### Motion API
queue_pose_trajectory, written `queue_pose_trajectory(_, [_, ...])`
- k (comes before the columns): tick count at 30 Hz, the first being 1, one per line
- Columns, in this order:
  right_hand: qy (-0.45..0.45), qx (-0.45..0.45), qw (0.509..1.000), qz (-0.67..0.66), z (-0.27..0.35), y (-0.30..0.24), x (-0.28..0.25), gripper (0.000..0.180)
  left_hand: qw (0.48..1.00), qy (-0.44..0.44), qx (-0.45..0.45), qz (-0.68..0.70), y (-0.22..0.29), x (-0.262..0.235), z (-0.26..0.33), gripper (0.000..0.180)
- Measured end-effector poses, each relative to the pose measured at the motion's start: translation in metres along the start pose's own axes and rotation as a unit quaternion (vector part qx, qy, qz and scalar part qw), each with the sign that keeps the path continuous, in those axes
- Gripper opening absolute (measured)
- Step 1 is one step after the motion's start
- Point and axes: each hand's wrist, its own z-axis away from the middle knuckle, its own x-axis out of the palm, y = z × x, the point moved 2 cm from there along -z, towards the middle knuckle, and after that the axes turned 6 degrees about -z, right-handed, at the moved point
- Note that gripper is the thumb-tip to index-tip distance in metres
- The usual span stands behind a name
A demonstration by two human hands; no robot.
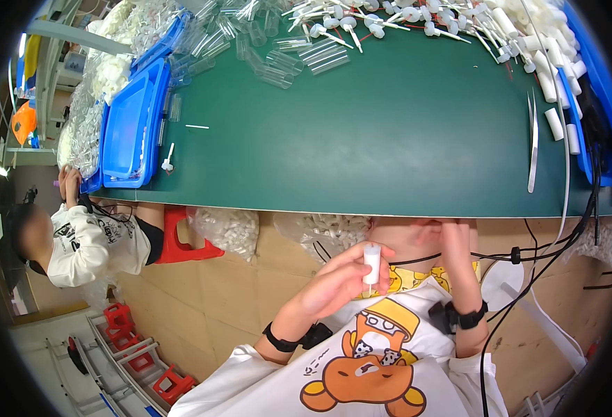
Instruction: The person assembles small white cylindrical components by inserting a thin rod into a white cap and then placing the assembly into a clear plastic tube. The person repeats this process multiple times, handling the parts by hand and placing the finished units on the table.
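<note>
A small white tube (372,263) is pinched between the fingers of the left hand (341,278), held below the near edge of the green tabletop (361,139). The right hand (452,243) reaches under that edge; its grip cannot be told. With nothing beneath it, the tube could be dropped onto the lap if the pinch loosens.

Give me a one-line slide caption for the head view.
Left hand pinches a small white plastic cylinder below the green table.

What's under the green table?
Two clear bags of small white parts sit under the green table, beside a red stool. The tabletop hides whatever lies farther back.
</note>
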Motion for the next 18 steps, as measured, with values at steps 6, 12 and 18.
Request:
queue_pose_trajectory(6, [-0.075,0.056,0.983,0.159,-0.017,0.007,-0.003,0.036,0.995,0.036,-0.015,-0.093,0.001,-0.027,-0.002,0.025])
queue_pose_trajectory(12, [-0.089,0.097,0.978,0.163,-0.020,-0.004,0.003,0.034,0.993,0.114,0.001,-0.018,0.001,-0.131,-0.012,0.021])
queue_pose_trajectory(18, [-0.115,0.106,0.975,0.161,-0.023,-0.009,0.004,0.033,0.972,0.228,-0.006,0.060,-0.036,-0.244,-0.048,0.023])
